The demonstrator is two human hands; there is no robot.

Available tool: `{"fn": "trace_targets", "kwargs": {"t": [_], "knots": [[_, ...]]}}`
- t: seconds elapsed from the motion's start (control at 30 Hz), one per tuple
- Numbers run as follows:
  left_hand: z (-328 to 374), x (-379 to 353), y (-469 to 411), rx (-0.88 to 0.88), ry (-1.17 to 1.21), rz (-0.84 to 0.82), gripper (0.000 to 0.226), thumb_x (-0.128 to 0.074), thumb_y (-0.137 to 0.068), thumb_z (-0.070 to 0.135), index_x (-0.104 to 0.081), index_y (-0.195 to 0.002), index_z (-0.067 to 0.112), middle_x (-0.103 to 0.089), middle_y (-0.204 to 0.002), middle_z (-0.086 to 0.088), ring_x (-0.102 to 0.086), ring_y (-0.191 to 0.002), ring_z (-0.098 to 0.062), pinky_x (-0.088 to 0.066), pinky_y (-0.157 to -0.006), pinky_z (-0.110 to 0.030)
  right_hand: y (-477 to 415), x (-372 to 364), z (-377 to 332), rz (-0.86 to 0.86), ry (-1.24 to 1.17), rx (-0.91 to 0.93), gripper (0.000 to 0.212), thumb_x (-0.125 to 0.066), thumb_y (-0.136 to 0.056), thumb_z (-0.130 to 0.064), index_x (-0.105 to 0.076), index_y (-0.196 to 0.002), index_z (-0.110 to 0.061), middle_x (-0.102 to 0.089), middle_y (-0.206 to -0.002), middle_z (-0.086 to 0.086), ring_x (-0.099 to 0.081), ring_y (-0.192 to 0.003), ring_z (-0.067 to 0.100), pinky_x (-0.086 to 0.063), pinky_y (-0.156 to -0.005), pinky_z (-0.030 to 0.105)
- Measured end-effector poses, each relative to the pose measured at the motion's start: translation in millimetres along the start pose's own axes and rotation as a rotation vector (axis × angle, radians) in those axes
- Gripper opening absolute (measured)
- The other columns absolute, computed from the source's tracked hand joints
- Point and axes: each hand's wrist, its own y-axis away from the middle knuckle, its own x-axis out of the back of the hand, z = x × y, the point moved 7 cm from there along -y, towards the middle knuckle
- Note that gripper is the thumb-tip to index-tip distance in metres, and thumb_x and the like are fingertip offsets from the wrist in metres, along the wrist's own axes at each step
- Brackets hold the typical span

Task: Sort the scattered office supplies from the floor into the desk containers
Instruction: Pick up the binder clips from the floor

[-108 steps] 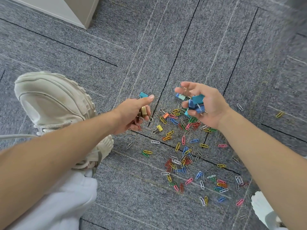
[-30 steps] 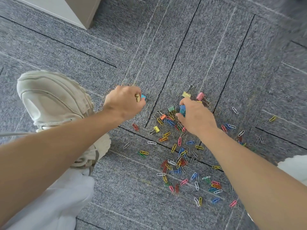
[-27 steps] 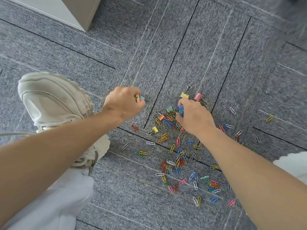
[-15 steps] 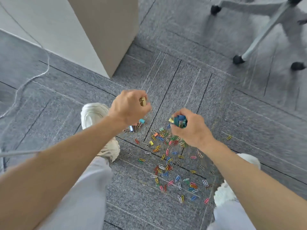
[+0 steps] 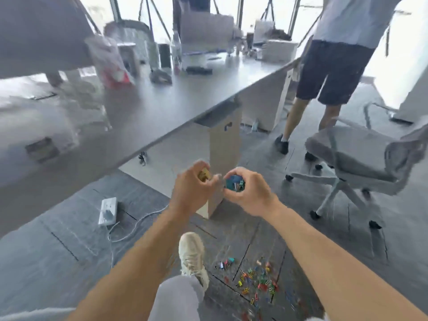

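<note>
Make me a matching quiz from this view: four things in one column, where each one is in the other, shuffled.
Things:
1. blue clips
2. yellow clips
3. loose paper clips
4. power strip

Places:
A. on the carpet beside the shoe
B. in the left hand
C. on the floor under the desk
D. in the right hand

Pairs: 1-D, 2-B, 3-A, 4-C

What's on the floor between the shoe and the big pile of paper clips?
In the head view, a small cluster of binder clips lies between the shoe and the paper clips.
</note>
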Motion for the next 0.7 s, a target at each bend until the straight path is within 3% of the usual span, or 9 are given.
{"fn": "trace_targets", "kwargs": {"t": [0.07, 0.2, 0.33, 0.43, 0.5, 0.7], "knots": [[24, 45, 16, -0.041, 0.008, 0.016, 0.019, -0.071, -0.084, 0.038, -0.053, -0.083, 0.031, -0.060, -0.066, 0.009, -0.054, -0.057, -0.016, -0.047, -0.057, -0.032, 14, 9, -53, 0.004, 0.039, 0.070, 0.022, -0.076, -0.082, -0.020, -0.066, -0.100, -0.014, -0.066, -0.086, -0.003, -0.062, -0.074, 0.012, -0.043, -0.062, 0.010], [50, 128, 44, -0.078, 0.110, 0.073, 0.023, -0.069, -0.089, 0.038, -0.049, -0.079, 0.033, -0.053, -0.064, 0.012, -0.045, -0.052, -0.010, -0.039, -0.053, -0.025, 37, 18, -137, -0.012, 0.079, 0.126, 0.020, -0.076, -0.083, -0.021, -0.066, -0.100, -0.018, -0.064, -0.082, -0.010, -0.055, -0.066, -0.002, -0.041, -0.056, 0.007], [64, 210, 63, -0.169, 0.208, 0.143, 0.023, -0.068, -0.088, 0.023, -0.051, -0.081, 0.036, -0.049, -0.059, 0.010, -0.039, -0.047, -0.008, -0.037, -0.050, -0.024, 35, 9, -202, -0.028, 0.031, 0.160, 0.014, -0.074, -0.084, -0.017, -0.068, -0.096, -0.016, -0.062, -0.073, -0.008, -0.051, -0.053, -0.003, -0.038, -0.050, 0.010], [59, 260, 60, -0.144, 0.219, 0.145, 0.027, -0.064, -0.090, 0.008, -0.058, -0.097, 0.034, -0.058, -0.063, 0.011, -0.046, -0.048, -0.001, -0.041, -0.050, -0.018, 20, -12, -239, -0.073, -0.018, 0.205, 0.006, -0.072, -0.085, -0.014, -0.067, -0.086, -0.013, -0.056, -0.061, -0.009, -0.044, -0.042, -0.002, -0.037, -0.047, 0.017], [49, 290, 50, -0.088, 0.182, 0.194, 0.022, -0.067, -0.087, 0.011, -0.064, -0.091, 0.033, -0.066, -0.074, 0.008, -0.055, -0.058, -0.006, -0.046, -0.056, -0.021, 4, -30, -258, -0.118, -0.063, 0.215, 0.007, -0.071, -0.085, -0.013, -0.067, -0.088, -0.007, -0.054, -0.060, -0.008, -0.042, -0.042, 0.001, -0.037, -0.045, 0.020], [9, 372, -12, 0.044, 0.004, 0.296, 0.016, -0.068, -0.087, 0.020, -0.063, -0.072, 0.017, -0.063, -0.064, 0.004, -0.051, -0.053, -0.012, -0.039, -0.051, -0.022, -74, -88, -304, -0.164, -0.190, 0.246, 0.012, -0.072, -0.085, -0.010, -0.065, -0.094, -0.007, -0.053, -0.064, -0.004, -0.041, -0.041, 0.001, -0.035, -0.040, 0.017]]}}
